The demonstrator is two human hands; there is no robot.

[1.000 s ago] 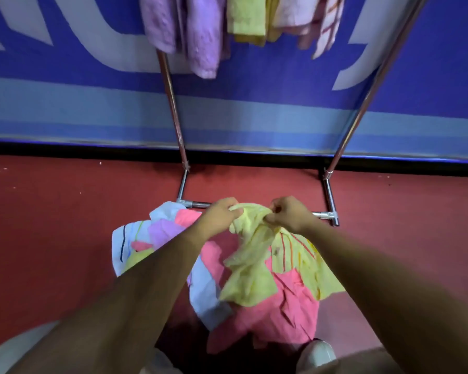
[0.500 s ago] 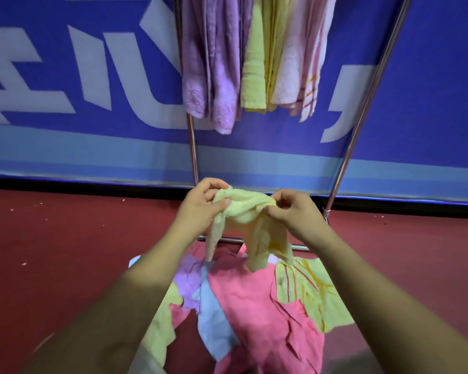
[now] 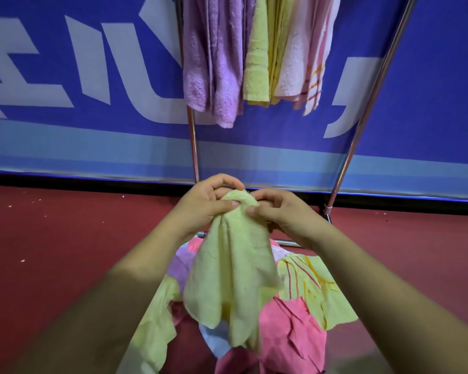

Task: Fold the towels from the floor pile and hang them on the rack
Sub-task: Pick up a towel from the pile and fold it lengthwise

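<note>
A pale yellow towel (image 3: pixel 231 279) hangs in the air over the floor pile (image 3: pixel 292 325). My left hand (image 3: pixel 206 203) and my right hand (image 3: pixel 278 211) pinch its top edge close together, and the cloth drops loosely below them. The pile holds pink, yellow striped, lilac and light blue towels. Behind it stands the metal rack (image 3: pixel 192 141). Purple towels (image 3: pixel 214 63), a yellow towel (image 3: pixel 258 66) and a pink striped towel (image 3: pixel 305 66) hang from the rack's top, which is out of view.
A blue banner wall (image 3: pixel 92 90) with white lettering runs behind the rack. The red floor (image 3: pixel 65 252) stretches left and right of the pile. The rack's right post (image 3: pixel 362 114) slants up to the right, and its base bar (image 3: pixel 289 242) lies just behind the pile.
Both hands have lifted the yellow towel up off the pile and drawn close together at its top edge. The view has tilted upward, showing more of the hung towels.
</note>
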